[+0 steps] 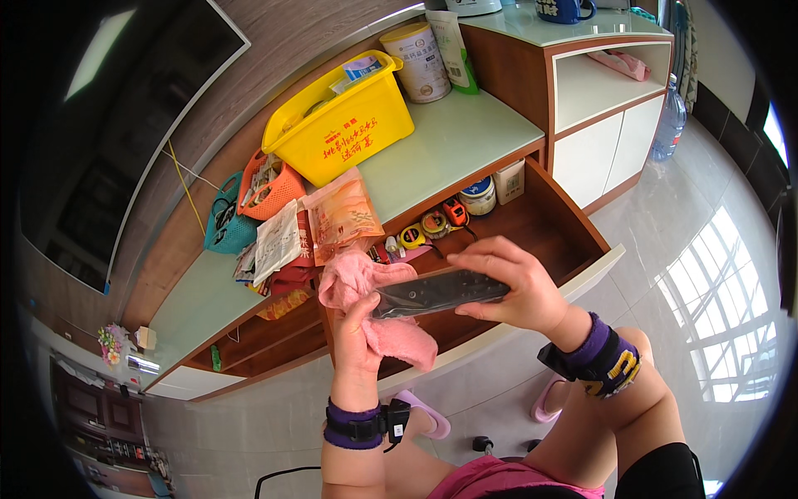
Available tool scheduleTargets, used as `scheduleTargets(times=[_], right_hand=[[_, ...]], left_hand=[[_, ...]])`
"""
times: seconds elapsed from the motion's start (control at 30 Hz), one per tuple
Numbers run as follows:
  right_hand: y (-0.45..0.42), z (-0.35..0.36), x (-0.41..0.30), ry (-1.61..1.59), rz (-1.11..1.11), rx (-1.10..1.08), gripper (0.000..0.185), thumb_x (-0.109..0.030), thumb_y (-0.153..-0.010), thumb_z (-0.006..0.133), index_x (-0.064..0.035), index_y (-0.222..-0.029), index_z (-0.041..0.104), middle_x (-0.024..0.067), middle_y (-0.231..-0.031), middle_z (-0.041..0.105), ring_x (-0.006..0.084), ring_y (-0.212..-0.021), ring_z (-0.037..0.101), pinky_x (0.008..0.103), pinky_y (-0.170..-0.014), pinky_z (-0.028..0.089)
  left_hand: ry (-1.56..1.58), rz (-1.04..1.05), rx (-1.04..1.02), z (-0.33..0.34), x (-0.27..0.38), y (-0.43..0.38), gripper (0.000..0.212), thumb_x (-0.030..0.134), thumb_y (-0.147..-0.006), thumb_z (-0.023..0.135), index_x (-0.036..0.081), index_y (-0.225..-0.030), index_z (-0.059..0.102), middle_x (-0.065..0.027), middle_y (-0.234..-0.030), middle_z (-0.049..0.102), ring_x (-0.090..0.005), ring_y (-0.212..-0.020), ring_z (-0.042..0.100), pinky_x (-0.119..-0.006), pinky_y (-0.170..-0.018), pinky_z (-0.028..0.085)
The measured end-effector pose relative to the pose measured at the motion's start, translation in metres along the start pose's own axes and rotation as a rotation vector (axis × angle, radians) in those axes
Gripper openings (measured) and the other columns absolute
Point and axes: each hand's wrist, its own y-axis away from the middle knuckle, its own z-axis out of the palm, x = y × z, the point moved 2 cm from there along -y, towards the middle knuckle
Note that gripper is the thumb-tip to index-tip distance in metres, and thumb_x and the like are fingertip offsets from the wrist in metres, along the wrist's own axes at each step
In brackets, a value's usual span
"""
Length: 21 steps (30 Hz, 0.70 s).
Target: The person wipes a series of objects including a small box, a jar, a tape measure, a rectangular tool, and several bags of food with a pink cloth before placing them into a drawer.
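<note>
A black remote control [439, 292], apparently in a clear plastic sleeve, spans the gap between my hands above an open wooden drawer [592, 262]. My left hand [358, 337] holds its left end together with a pink cloth [405, 340], which bunches up behind the fingers and hangs below the remote. The right end lies between the thumb and fingers of my right hand [517, 284]. Inside the drawer, beyond the remote, are a yellow tape measure [412, 236], an orange-red tape measure [456, 212], a jar with a blue lid [479, 196] and a small white box [510, 181].
On the glass-topped cabinet [461, 146] stand a yellow plastic bin [340, 118], a large can [416, 62], an orange basket [271, 187], a teal basket [230, 218] and several packets [343, 215]. A raised cabinet [499, 68] adjoins at right. A television [124, 125] hangs at upper left.
</note>
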Motion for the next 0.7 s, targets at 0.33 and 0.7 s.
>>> scheduleTargets(times=[0.33,0.7], right_hand=[[0.01,0.035,0.035,-0.983,0.383,0.338,0.077,-0.016,-0.092,0.069,-0.0079,-0.151,0.021,0.0116,-0.137,0.046,0.0217,-0.124,0.052,0.0387,-0.102,0.048],[0.016,0.05,0.03,-1.278,0.772,0.353,0.071,-0.061,-0.101,0.028,-0.0082,-0.146,0.038,0.005,-0.104,0.064,0.019,-0.097,0.062,0.0362,-0.09,0.052]], left_hand=[[0.104,0.058,-0.062,0.038,-0.028,0.013,0.055,0.008,-0.091,0.059,0.0,-0.142,0.041,-0.0178,-0.135,0.056,-0.0266,-0.12,0.059,-0.043,-0.102,0.048],[-0.539,0.631,0.134,0.023,-0.024,0.01,0.041,0.012,-0.097,0.059,-0.002,-0.133,0.045,-0.0102,-0.128,0.055,-0.0164,-0.117,0.056,-0.032,-0.099,0.046]])
